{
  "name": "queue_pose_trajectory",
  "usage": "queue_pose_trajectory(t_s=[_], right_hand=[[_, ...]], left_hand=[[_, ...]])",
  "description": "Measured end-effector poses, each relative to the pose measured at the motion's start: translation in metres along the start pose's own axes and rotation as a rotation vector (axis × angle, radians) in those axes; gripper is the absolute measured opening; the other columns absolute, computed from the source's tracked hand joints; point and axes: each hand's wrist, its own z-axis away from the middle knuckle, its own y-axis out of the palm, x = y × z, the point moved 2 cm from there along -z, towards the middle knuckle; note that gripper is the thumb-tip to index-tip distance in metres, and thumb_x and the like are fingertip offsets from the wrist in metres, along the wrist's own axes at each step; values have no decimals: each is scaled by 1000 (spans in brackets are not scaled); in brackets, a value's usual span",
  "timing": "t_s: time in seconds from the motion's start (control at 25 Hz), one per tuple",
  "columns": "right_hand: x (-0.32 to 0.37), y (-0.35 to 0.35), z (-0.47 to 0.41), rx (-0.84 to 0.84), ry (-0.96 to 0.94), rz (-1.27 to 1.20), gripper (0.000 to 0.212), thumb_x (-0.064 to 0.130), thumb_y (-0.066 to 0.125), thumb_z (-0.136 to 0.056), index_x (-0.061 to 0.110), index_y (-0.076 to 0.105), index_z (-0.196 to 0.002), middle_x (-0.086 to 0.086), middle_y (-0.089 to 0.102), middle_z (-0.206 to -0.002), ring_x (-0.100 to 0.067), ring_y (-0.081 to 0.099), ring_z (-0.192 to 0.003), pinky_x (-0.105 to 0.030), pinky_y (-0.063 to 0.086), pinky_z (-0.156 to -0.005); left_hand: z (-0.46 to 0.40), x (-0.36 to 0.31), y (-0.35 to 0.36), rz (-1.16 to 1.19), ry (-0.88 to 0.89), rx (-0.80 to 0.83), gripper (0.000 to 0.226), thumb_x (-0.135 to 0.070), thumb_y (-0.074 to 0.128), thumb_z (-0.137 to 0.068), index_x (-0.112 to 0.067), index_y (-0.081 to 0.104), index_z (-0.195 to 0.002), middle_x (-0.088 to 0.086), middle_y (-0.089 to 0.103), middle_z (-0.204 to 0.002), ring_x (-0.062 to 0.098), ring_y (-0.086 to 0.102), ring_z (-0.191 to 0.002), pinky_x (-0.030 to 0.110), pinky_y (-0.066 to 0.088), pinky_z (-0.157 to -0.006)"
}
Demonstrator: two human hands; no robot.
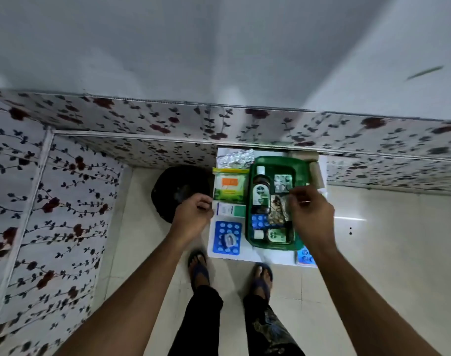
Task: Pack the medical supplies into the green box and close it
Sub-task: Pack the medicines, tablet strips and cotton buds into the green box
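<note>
The open green box (278,159) sits on a small white table (247,256). It holds a dark bottle (260,194), a silver blister pack (283,183), a blue blister pack (259,222), a brown pill strip (276,211) and a small green carton (277,235). My right hand (310,213) hovers over the box's right side with its fingertips pinched together; whether they hold anything is unclear. My left hand (193,214), fingers curled, is beside a white-green carton (231,209). A wipes pack (229,185) and a large blue blister pack (227,237) lie left of the box.
A foil pack (236,156) and bandage rolls (316,173) lie behind and to the right of the box. Another blue pack (305,256) sits at the table's front right corner. A black round object (179,194) stands on the floor to the left. Floral panels line the walls.
</note>
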Motion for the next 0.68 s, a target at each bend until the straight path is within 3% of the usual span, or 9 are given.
queue_pose_trajectory(t_s=[0.2, 0.48, 0.68], right_hand=[[-76, -44, -35, -100, 250, 123, 18, 24, 61, -89, 13, 67, -102, -4, 72, -89, -27, 66, -81, -29, 40, -70], [-130, -17, -61, -9, 426, 209, 42, 38, 67, -83, 16, 57, -118, -9, 71, -105, -30, 64, -94, -31, 45, -73], [-138, -4, -67, -37, 445, 148, 40, 34, 72, -79, 16, 63, -113, -11, 72, -106, -31, 66, -96, -37, 54, -81]], left_hand=[[-8, -3, 34, -436, 285, 26, 50, -16, 76, -76, -17, 60, -124, 9, 56, -121, 25, 60, -105, 37, 51, -90], [-29, 5, 56, -845, 423, 52, 52, -25, 76, -74, -18, 59, -123, 10, 56, -119, 31, 52, -111, 44, 52, -84], [-26, 3, 52, -875, 489, 44, 45, -27, 74, -74, -18, 64, -118, 8, 59, -112, 30, 55, -105, 36, 49, -76]])
